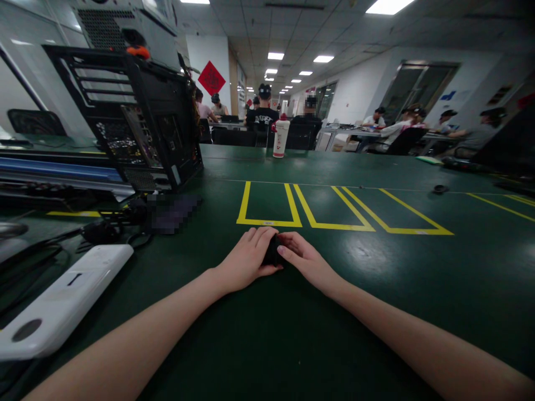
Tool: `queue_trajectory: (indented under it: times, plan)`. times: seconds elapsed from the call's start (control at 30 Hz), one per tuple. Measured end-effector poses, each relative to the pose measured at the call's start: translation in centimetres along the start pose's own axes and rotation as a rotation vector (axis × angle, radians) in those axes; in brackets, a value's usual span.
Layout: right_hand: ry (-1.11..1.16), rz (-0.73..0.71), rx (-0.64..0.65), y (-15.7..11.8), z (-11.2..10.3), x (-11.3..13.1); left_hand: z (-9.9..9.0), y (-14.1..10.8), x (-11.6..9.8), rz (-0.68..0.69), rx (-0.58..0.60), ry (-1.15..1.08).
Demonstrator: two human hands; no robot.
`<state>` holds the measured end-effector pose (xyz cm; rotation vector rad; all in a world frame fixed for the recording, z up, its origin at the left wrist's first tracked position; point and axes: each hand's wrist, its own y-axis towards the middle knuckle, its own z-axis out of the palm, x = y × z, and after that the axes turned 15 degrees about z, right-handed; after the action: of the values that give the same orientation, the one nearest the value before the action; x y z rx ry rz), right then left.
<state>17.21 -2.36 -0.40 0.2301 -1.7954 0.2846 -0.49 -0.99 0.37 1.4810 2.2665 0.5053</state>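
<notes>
A small black object (272, 252) sits between my two hands, low over the green table (267, 345); its kind cannot be made out, as fingers cover much of it. My left hand (246, 257) wraps round it from the left, thumb below and fingers over the top. From the right, my right hand (305, 257) grips it with bent fingers, the thumb lying against its near side. Just beyond the hands, yellow tape (270, 223) marks several outlined boxes on the table top.
At left stand a black computer case (163, 122) and a long white device (69, 301) among black cables (37, 259). A white cup with a red lid (281, 138) is at the far edge. A small black round item (439, 189) lies at right. Several people sit farther back.
</notes>
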Motion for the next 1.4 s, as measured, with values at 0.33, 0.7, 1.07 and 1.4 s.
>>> queue_trajectory:
  times: [0.33,0.7,1.07,1.4]
  plan:
    - [0.043,-0.010,0.047,-0.24,-0.30,0.10,0.11,-0.07,0.14,-0.006,0.008,-0.001]
    - [0.074,0.022,0.076,0.48,-0.44,-0.42,0.26,0.00,0.13,0.000,-0.003,0.014]
    - [0.107,0.028,0.048,0.13,-0.35,-0.05,0.15,0.00,0.11,0.006,-0.005,0.009]
    - [0.110,0.021,0.118,0.04,-0.59,0.06,0.27,-0.08,0.15,-0.007,0.010,0.011]
